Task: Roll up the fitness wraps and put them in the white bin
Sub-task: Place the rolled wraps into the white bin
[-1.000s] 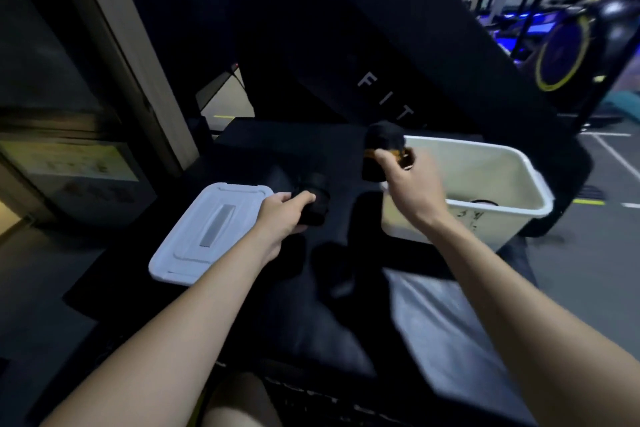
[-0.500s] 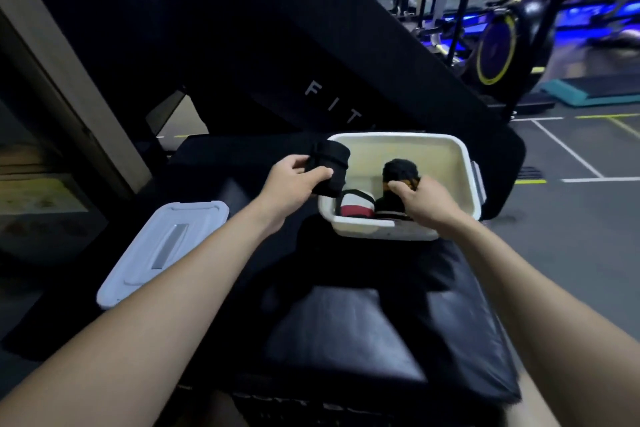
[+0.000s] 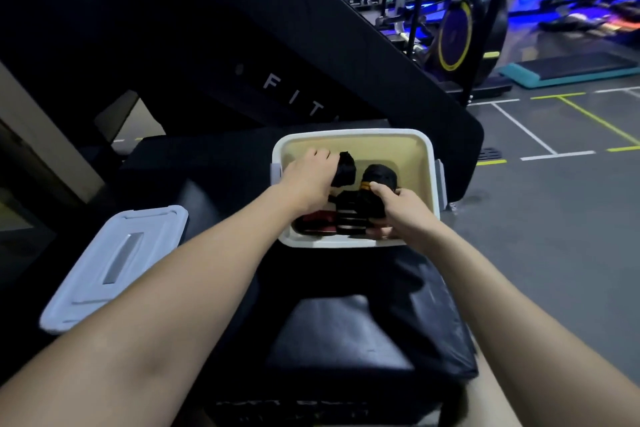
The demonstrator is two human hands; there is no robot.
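Note:
The white bin (image 3: 353,137) sits on a black padded bench straight ahead. Both my hands are inside it. My left hand (image 3: 310,178) grips a rolled black wrap (image 3: 344,168) over the bin's left half. My right hand (image 3: 403,210) holds a second rolled black wrap with an orange band (image 3: 379,180) on the right side. Below them, in the bin, lie a black wrap with white stripes (image 3: 349,218) and a red and black wrap (image 3: 317,220).
The bin's white lid (image 3: 114,263) lies on the bench to the left. A black slanted pad marked "FIT" (image 3: 294,94) rises behind the bin. Grey floor with painted lines and gym machines (image 3: 453,35) lies to the right.
Both hands carried their rolled wraps from over the bench into the bin. The left hand came in last, from the bin's left rim.

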